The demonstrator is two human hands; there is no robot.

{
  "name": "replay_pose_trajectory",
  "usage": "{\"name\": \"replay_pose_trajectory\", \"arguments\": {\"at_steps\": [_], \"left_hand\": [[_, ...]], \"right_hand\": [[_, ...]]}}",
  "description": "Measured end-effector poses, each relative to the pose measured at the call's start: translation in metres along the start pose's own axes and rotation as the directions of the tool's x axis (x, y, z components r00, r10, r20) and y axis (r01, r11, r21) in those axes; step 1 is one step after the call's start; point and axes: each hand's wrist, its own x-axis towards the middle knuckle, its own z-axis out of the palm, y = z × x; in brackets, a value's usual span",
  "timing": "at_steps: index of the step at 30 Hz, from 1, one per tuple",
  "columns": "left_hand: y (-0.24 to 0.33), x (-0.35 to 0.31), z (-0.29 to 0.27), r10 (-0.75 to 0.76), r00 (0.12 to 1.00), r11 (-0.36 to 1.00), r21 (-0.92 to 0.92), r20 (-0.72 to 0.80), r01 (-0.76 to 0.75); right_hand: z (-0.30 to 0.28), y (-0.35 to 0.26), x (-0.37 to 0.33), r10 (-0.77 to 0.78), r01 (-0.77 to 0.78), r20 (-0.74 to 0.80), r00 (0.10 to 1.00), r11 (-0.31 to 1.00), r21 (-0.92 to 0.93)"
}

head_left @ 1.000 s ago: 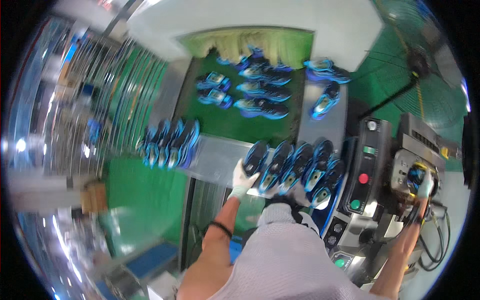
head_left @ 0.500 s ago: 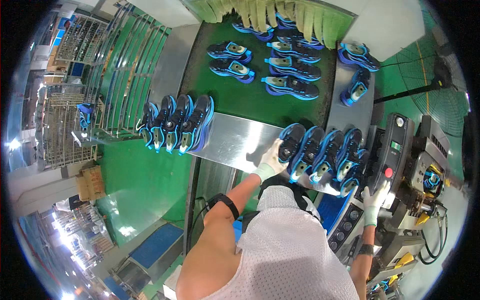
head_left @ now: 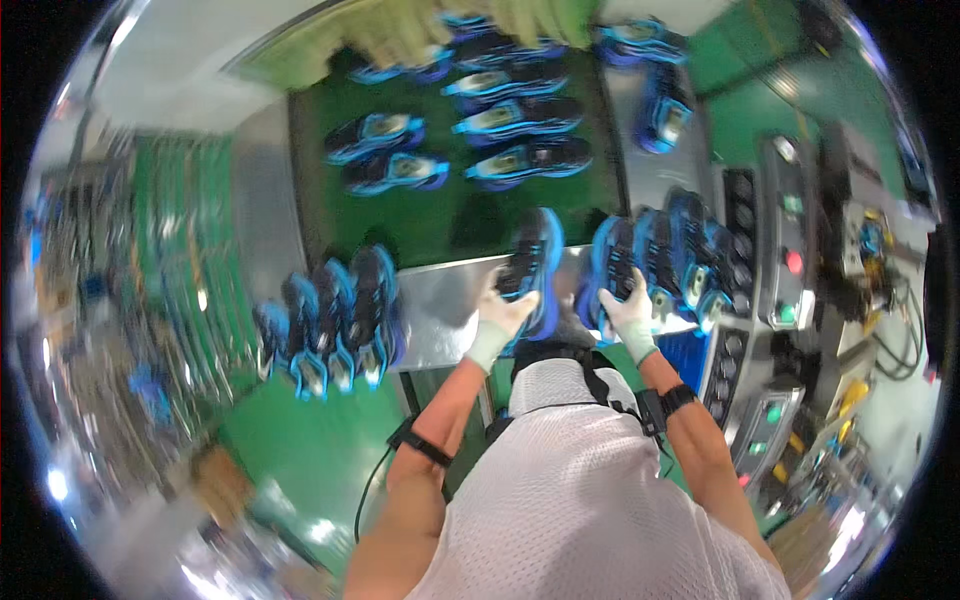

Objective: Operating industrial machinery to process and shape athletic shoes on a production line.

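My left hand (head_left: 505, 310), in a white glove, grips a black and blue sneaker (head_left: 528, 265) by its side, above the metal plate at the belt's near end. My gloved right hand (head_left: 630, 312) is closed round the heel part of another sneaker (head_left: 612, 255), the leftmost of the row at right. Several more sneakers (head_left: 690, 245) stand close together beyond that hand. To the left, a second row of sneakers (head_left: 372, 300) stands on the plate with heels toward me. Motion blur softens the shoes and fingers.
Several sneakers (head_left: 525, 118) lie on the green conveyor belt (head_left: 450, 225) below a fringed curtain (head_left: 420, 45). Two sneakers stand on the metal side ledge (head_left: 625, 130). At right is a control panel (head_left: 785, 230) with a red button; a metal rack (head_left: 185, 230) stands at left.
My left hand has taken the leftmost sneaker off the right row and moved it left. My right hand has come from beside the control panel to the row. The view has turned.
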Motion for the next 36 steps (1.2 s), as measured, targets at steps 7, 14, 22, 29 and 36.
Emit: {"name": "replay_pose_trajectory", "arguments": {"at_steps": [7,14,22,29,36], "left_hand": [[0.099,-0.006,0.034,0.101,0.967,0.967,0.205,0.236,-0.151],[0.119,-0.077,0.178,0.118,0.535,0.916,0.117,0.836,-0.385],[0.059,-0.297,0.281,-0.159,-0.245,0.818,-0.011,0.957,-0.575],[-0.024,-0.566,0.308,-0.227,-0.772,0.914,-0.144,0.594,-0.38],[-0.176,-0.784,0.323,-0.474,-0.758,0.388,-0.667,0.448,-0.636]], "right_hand": [[-0.107,-0.043,-0.067,0.077,-0.043,-0.022,0.997,0.753,0.657],[-0.161,0.024,-0.213,0.367,0.096,-0.415,0.833,0.642,0.761],[-0.114,0.105,-0.452,0.842,0.389,-0.514,0.166,0.423,0.818],[-0.057,0.119,-0.66,0.663,0.071,-0.339,-0.668,0.51,0.857],[-0.006,0.216,-0.811,0.444,0.068,-0.002,-0.896,0.141,0.988]]}}
